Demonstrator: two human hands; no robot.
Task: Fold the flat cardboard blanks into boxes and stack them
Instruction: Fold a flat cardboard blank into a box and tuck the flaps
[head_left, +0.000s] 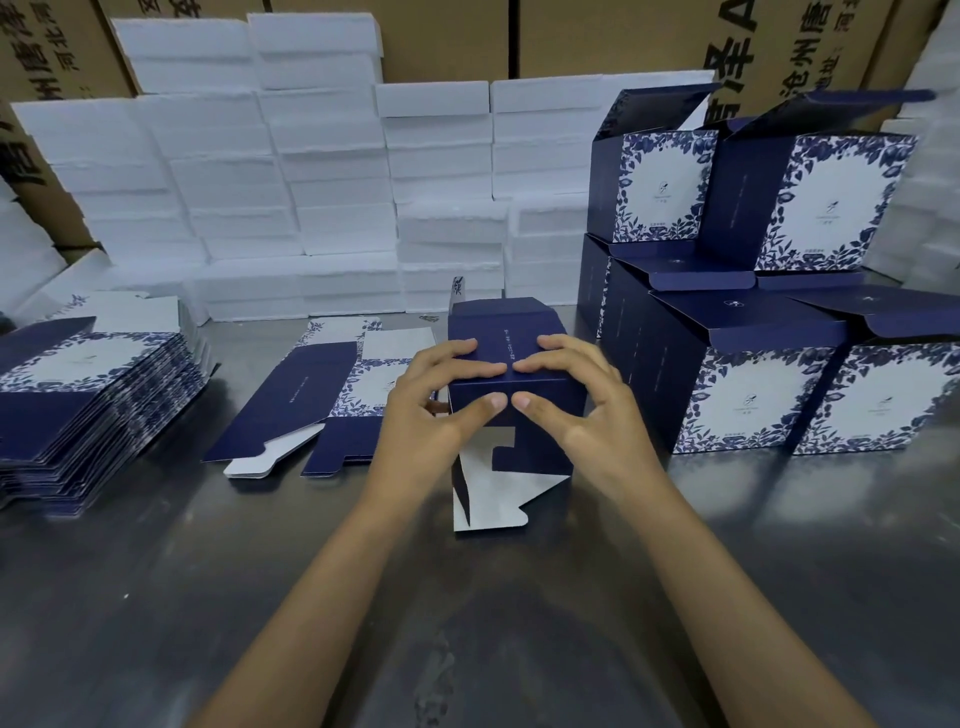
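Grey metal table (156, 597) runs across my view, with white foam blocks (291, 171) stacked along the far side. At centre I have a half-formed navy box (511, 358), its white-backed flaps hanging open on the near side. My left hand (426, 410) and right hand (582, 405) both grip it, fingers curled over the top, thumbs pressed to the near face (tips almost meeting). Flat blanks (88, 384) sit stacked at left, one loose blank (332, 400) beside the box; finished boxes (753, 332) are stacked at right.
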